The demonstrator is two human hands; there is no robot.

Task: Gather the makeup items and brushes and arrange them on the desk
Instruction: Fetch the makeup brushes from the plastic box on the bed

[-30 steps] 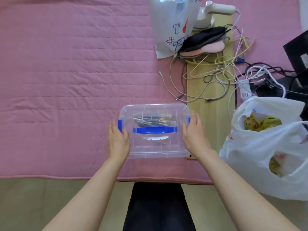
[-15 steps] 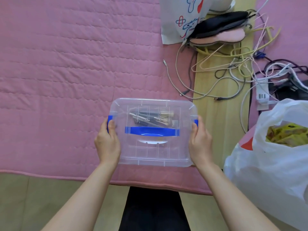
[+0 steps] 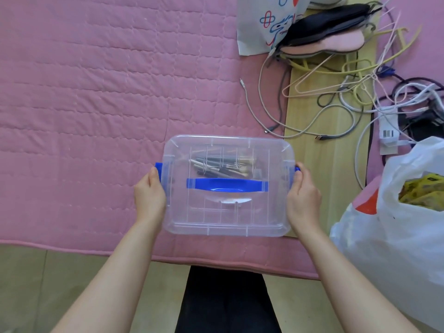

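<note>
A clear plastic box (image 3: 228,219) with a blue handle (image 3: 225,185) on its lid and blue side clips is between my hands, above the near edge of the pink quilted mat (image 3: 96,92). Through the lid I see a bundle of grey-handled makeup brushes (image 3: 221,165) lying inside. My left hand (image 3: 150,194) grips the box's left end at the blue clip. My right hand (image 3: 302,198) grips the right end, thumb at the other blue clip.
A white plastic bag (image 3: 394,236) with yellow packets bulges at the right. Tangled cables and wire hangers (image 3: 336,92) lie on a wooden board (image 3: 310,164) behind the box. A printed paper bag (image 3: 262,22) and insoles (image 3: 326,32) sit at the back.
Both hands went from resting flat beside the box to gripping its ends, and the box has come closer to me and looks larger in view.
</note>
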